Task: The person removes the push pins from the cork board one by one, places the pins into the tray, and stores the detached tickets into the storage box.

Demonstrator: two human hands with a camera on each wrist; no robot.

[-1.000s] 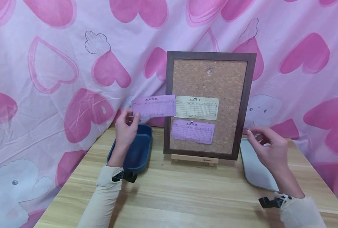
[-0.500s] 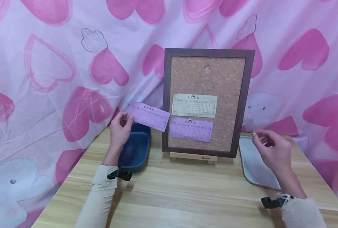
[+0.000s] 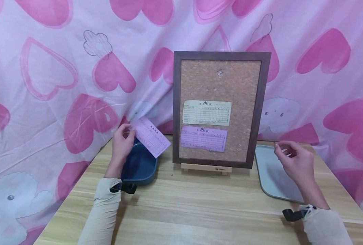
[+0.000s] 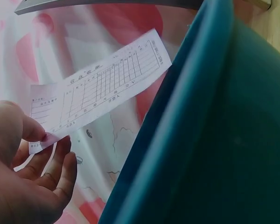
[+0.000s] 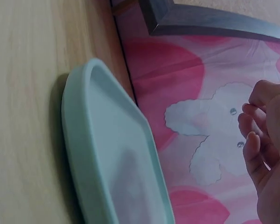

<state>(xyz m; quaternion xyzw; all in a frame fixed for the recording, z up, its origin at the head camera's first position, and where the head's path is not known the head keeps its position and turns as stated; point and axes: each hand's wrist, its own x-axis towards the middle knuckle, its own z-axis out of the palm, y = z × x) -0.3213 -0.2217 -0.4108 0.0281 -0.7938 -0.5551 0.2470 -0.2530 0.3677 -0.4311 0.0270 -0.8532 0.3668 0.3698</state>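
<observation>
Between thumb and fingers my left hand point(image 3: 122, 143) pinches one end of a purple receipt slip point(image 3: 152, 137). The slip tilts down to the right, above a dark blue bin point(image 3: 141, 172); in the left wrist view its printed grid faces the camera. My right hand point(image 3: 296, 158) is raised over a pale green tray point(image 3: 268, 183), thumb and index finger pinching a tiny dark thing that looks like a pushpin. The right wrist view does not show that tiny thing. A framed cork board point(image 3: 246, 102) bears a pale yellow-green receipt point(image 3: 206, 113) and, below it, another purple receipt point(image 3: 203, 139), each pinned at its top.
The board leans on a small wooden easel point(image 3: 206, 168) at the back of the wooden table point(image 3: 193, 211). Clear pins point(image 3: 220, 72) cluster near the board's top. Behind everything hangs a pink heart-patterned curtain point(image 3: 56, 68).
My left hand has drawn the purple slip left and down, away from the board, and the slip has turned from nearly level to steeply tilted. My right hand has moved slightly right.
</observation>
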